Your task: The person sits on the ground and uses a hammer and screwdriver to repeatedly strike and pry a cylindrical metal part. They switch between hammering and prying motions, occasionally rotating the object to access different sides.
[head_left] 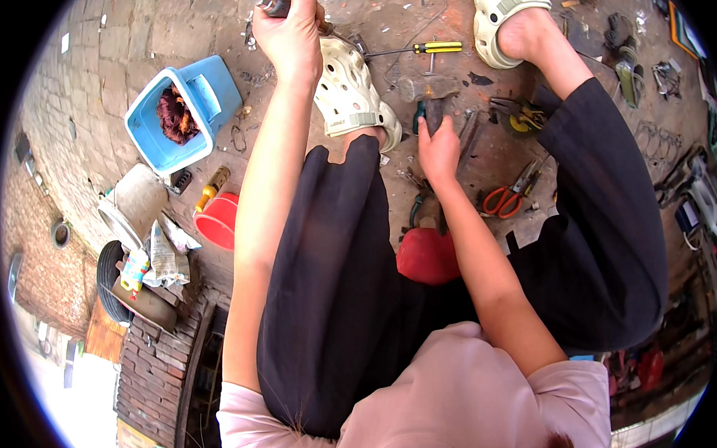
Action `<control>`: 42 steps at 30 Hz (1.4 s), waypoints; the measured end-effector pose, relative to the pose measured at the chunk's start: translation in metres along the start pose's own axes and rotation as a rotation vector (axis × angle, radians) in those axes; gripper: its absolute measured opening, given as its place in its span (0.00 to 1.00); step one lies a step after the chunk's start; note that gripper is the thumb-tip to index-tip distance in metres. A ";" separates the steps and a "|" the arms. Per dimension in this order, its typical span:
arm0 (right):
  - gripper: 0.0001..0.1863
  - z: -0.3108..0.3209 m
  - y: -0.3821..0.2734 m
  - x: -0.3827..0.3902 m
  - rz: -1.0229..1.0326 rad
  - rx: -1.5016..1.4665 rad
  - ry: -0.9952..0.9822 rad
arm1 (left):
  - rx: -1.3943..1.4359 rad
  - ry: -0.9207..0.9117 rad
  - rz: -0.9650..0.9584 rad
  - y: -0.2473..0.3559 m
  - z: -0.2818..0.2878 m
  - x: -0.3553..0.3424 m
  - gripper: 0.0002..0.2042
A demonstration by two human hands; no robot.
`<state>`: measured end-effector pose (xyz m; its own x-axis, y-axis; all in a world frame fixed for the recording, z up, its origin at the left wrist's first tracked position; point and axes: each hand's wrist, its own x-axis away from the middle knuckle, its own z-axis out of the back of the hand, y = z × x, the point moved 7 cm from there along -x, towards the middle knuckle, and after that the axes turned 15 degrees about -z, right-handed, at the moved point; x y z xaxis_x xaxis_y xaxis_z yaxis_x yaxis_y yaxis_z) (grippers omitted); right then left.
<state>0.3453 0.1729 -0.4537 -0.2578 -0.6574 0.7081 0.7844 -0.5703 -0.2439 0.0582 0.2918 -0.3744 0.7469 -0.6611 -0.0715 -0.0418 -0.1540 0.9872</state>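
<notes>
Left hand (292, 34) is closed around a dark cylindrical piece (274, 6), and right hand (439, 151) grips the hammer (423, 89), to the right of the left cream clog (347, 85). From my distance, I worry that a swing drifting leftward could strike this clog.

Beneath me, the brown paved floor (168, 28) is the support surface. Reference: blue bin (222, 91). Nearer me: a grey bucket (141, 197) and red tub (219, 221). Well to its right: a yellow-handled screwdriver (440, 47), farther forward, and orange-handled scissors (515, 193), nearer me.
</notes>
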 end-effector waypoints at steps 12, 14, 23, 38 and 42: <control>0.25 0.000 0.000 0.002 -0.027 0.037 0.010 | -0.129 -0.038 -0.010 0.007 -0.004 0.009 0.10; 0.25 0.000 0.000 0.002 -0.041 0.042 0.012 | -0.170 -0.062 0.009 0.010 -0.009 0.013 0.11; 0.27 0.004 -0.001 -0.001 -0.072 0.013 -0.003 | -0.084 -0.033 0.052 0.000 -0.009 0.024 0.13; 0.25 0.016 -0.003 -0.009 -0.082 -0.154 -0.085 | -0.125 -0.156 -0.075 0.006 -0.013 0.030 0.12; 0.26 0.035 -0.009 -0.007 -0.028 -0.262 -0.115 | -0.129 -0.151 -0.056 0.017 -0.015 0.034 0.12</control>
<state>0.3602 0.1999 -0.4331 -0.1998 -0.5875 0.7841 0.6017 -0.7052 -0.3751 0.0929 0.2777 -0.3580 0.6376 -0.7579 -0.1380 0.0896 -0.1050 0.9904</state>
